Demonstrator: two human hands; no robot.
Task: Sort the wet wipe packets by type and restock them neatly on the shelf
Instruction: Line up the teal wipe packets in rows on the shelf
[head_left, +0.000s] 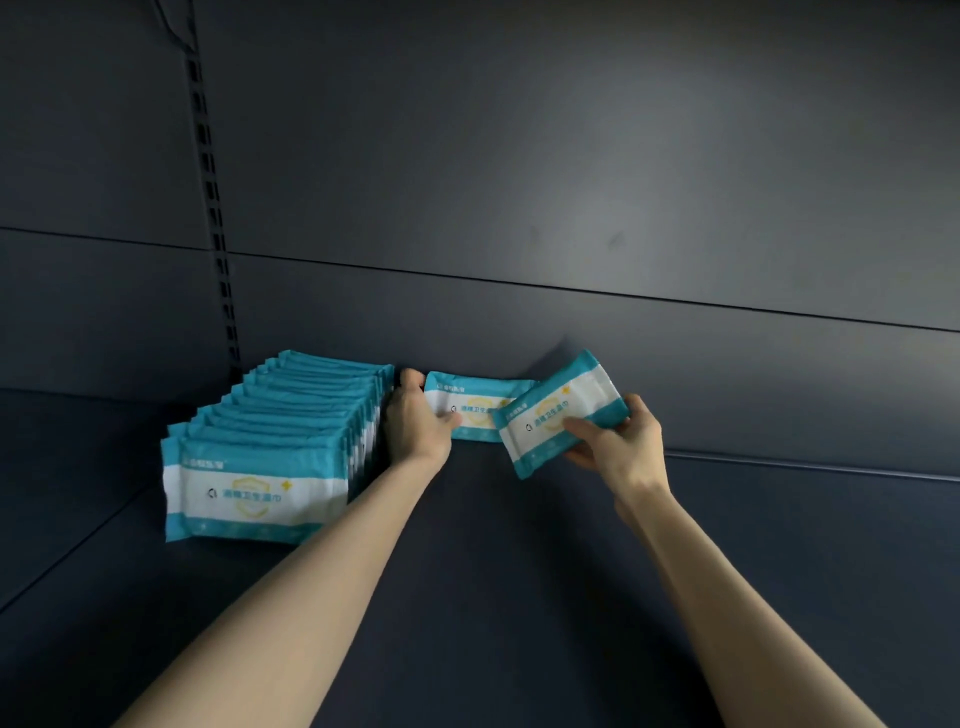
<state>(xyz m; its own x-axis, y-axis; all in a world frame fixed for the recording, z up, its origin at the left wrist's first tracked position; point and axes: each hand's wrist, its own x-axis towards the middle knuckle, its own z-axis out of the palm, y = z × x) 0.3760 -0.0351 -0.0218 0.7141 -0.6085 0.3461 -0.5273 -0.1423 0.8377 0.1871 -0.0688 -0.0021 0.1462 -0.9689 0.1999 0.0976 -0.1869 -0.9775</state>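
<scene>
Shelf: a dark blue-grey shelf (519, 571) is seen from above and in front, closed at the rear by a back panel (571, 208) of the same colour; a slotted upright (210, 197) is set into the panel at the left.
Row of packets: a long row of teal-and-white wet wipe packets (270, 457) is stood upright on the left part of the shelf, faces toward the camera, running from the front back to the panel.
Second row: one upright packet (475, 410) is placed against the back panel, just beside the far right end of the long row.
Left hand: the left hand (415, 421) is set between the long row and the upright packet; the thumb is laid on the packet's face, while the fingers (410, 376) are curled at its left edge.
Right hand: the right hand (618, 436) is held above the shelf with a tilted packet (558, 415) pinched between thumb and fingers.
Tilted packet: it is held in front of the upright packet, overlapping its right end, with its right side raised.
</scene>
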